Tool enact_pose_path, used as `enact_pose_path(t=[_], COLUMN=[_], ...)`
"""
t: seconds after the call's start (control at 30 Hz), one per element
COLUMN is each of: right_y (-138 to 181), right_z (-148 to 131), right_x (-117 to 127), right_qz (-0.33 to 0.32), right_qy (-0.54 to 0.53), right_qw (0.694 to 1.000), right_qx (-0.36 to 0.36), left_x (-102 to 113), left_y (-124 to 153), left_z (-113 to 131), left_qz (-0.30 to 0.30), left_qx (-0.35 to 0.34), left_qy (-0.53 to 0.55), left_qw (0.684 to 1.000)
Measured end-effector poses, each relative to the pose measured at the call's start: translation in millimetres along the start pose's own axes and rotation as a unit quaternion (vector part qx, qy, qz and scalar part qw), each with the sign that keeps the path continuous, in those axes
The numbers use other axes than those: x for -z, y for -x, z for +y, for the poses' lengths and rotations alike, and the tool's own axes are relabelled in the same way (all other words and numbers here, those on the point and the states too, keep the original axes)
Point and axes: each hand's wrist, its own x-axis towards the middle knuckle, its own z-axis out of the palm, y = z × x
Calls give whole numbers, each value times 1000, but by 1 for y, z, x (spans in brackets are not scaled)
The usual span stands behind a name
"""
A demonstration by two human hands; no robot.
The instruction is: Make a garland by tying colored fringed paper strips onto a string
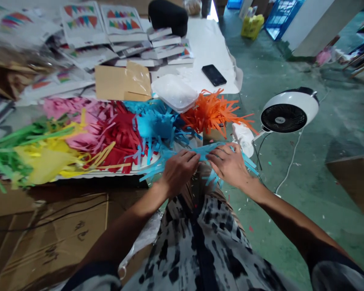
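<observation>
Both my hands grip one blue fringed paper strip (pixel 205 152) stretched across my lap at the table's edge. My left hand (pixel 179 169) is closed on its left part, fingers curled over the paper. My right hand (pixel 229 163) pinches the right part, with fringe hanging below it. Just beyond lie piles of cut tissue fringe: blue (pixel 157 125), red (pixel 121 135), orange (pixel 214 111), pink (pixel 66 109), yellow (pixel 48 159) and green (pixel 9 155).
A white plastic lidded box (pixel 174 92), a brown envelope (pixel 121 84), a black phone (pixel 214 75) and stacks of printed packets (pixel 121 24) lie further back. A small white fan (pixel 286 113) stands on the green floor at right. Flat cardboard (pixel 48 234) lies at lower left.
</observation>
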Motion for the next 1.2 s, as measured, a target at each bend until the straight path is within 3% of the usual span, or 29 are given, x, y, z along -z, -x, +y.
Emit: enact_pose_path(t=[0.27,0.5,0.7,0.87,1.07,1.2], right_y=[-4,-10,-20,-27,-27,-22], right_z=[0,19,13,11,8,-1], right_x=[1,3,-2,-4,-7,-5], right_qz=[-25,-56,-80,-107,-69,-12], right_qy=[-34,-98,-30,20,57,60], right_qw=[999,981,976,976,979,989], right_qx=[-24,-155,-203,-190,-182,-137], left_x=[-2,13,10,7,11,10], left_y=[7,13,12,7,3,-3], left_z=[4,-14,-20,-21,-18,-11], left_qz=[14,9,13,8,-4,-2], left_qx=[4,146,221,213,200,73], left_qy=[10,49,17,-12,-30,-8], left_qw=[1000,988,975,977,979,997])
